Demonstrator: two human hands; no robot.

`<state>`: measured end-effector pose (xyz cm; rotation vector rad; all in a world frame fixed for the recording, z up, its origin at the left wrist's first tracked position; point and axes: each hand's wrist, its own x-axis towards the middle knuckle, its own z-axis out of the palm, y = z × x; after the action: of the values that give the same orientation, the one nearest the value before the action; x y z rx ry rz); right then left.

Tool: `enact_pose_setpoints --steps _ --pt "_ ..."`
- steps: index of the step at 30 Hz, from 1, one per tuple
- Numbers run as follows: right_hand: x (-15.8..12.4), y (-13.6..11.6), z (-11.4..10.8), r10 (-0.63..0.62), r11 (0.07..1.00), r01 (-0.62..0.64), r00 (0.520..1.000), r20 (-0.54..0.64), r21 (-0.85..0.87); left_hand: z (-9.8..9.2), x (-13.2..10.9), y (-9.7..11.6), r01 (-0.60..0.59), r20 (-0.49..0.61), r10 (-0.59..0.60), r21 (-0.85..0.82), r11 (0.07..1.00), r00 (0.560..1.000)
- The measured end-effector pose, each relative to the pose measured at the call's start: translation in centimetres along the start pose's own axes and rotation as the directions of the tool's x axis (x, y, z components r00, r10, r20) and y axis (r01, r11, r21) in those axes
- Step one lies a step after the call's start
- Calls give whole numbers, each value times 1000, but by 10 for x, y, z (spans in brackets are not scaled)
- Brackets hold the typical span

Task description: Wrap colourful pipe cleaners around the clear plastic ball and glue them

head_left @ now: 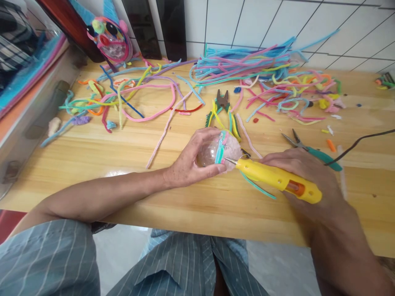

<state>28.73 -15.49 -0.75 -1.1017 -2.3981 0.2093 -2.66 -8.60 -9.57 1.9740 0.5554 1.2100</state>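
Striped cloth [179,263], bottom edge. Mid-frame, our left hand [189,162], fingers half open, cups the clear-and-pink ball [213,153]; our right hand [310,170], fingers closed, grips the yellow glue gun [263,170]. We'd brace both, nozzle [231,160] hugging the green strip [220,149].

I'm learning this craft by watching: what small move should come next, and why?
Probably a small dab of glue beside the teal band: the right hand holds the yellow glue gun with its nozzle near that band's lower end, while the left hand steadies the clear-and-pink ball. Whether the nozzle touches is hard to tell.
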Motion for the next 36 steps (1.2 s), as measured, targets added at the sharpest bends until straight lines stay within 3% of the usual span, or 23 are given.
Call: enact_pose_setpoints --steps 18,30,36 --pt "1 2 3 -30 999 31 999 -35 12 -1 1 1 -5 9 5 35 999 1000" --pt "-4 0 4 75 986 -63 994 -78 156 -1 0 -1 -25 23 24 29 999 999" --pt "-8 0 0 100 987 -91 993 -60 131 0 0 -1 -1 3 1 30 1000 1000"
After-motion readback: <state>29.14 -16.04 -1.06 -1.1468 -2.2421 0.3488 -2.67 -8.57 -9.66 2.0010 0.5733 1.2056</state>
